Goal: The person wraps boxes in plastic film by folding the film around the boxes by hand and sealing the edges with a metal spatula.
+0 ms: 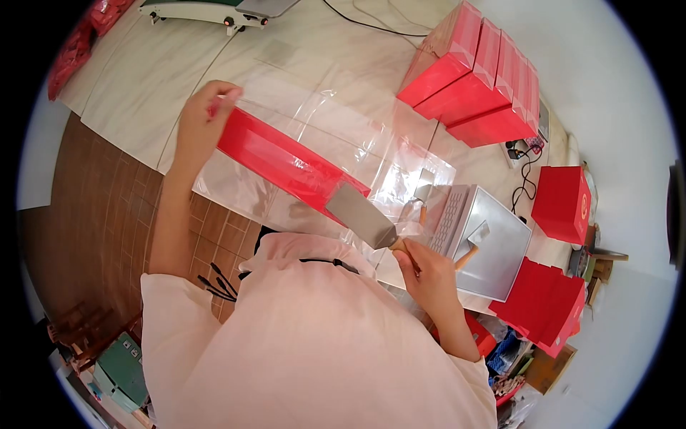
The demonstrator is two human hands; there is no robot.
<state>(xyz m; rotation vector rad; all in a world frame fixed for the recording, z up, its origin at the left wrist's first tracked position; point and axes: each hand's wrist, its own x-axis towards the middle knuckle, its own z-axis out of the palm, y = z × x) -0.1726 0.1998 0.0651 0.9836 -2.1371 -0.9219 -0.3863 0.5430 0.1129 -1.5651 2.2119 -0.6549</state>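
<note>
Several red boxes (457,89) stand side by side at the far right of the table (143,79), with clear film drawn close at their corners, so that covering looks done on them. The long, narrow red box (275,149) in front of you looks only partly covered: it lies slantwise near the table's front edge, and glossy film shows along it, but wide, loose sheets of clear film (343,118) spread beyond its far side and out past its near side. From this view, those loose parts are left to be drawn in and closed; you can't tell whether any seam is already fixed. Your left hand (200,125) is curled at the box's left end, though whether its fingers pinch film or box is unclear. Your right hand (432,279) is closed around the wooden handle of a broad metal scraper (361,214), whose flat blade overlaps the box's right end; contact can't be confirmed. Beside that hand sits a metal-topped appliance (500,250).
</note>
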